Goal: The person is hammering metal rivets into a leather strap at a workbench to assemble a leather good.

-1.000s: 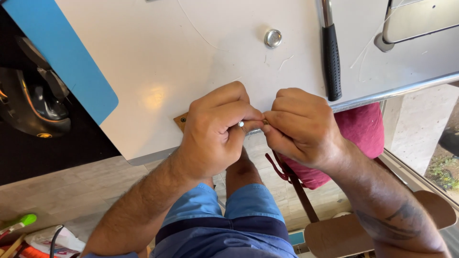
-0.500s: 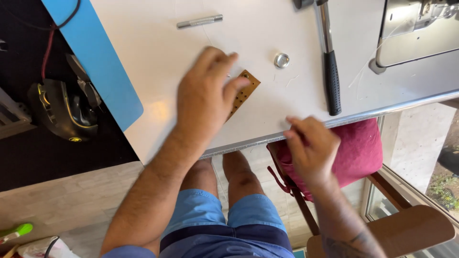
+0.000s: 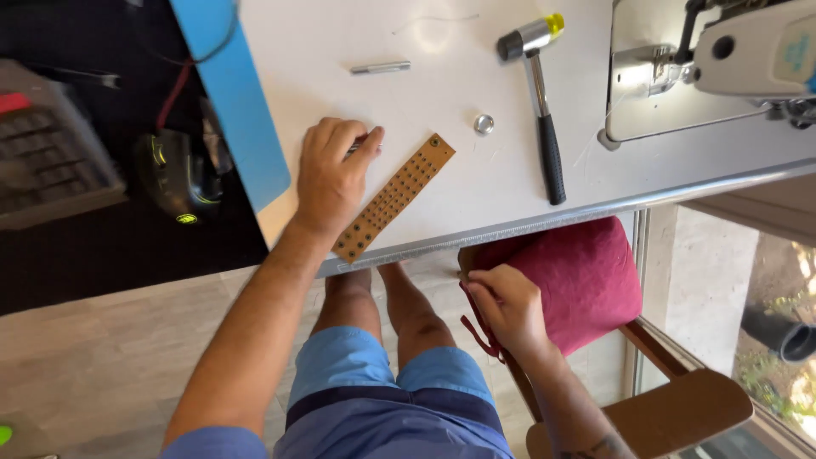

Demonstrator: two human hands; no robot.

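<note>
Your left hand (image 3: 327,178), grip pinching a small metal pin (image 3: 357,148), lies just left of the diagonal studded leather strip (image 3: 393,197).

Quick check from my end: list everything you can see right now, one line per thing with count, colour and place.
Leather strip: one, tan with rows of holes, lying diagonally near the table's front edge.
Small metal tool: one, silver, pinched in the left hand's fingers.
Metal rod: one, silver, far side of table.
Round metal cap: one, silver, beside the hammer.
Hammer: one, black grip, yellow-tipped head, right of strip.
Sewing machine: one, white, top right.
Table: one, white.
Blue panel: one, table's left edge.
Chair cushion: one, red, under table.
Left hand: on table beside strip.
Right hand: below table edge, at cushion.
</note>
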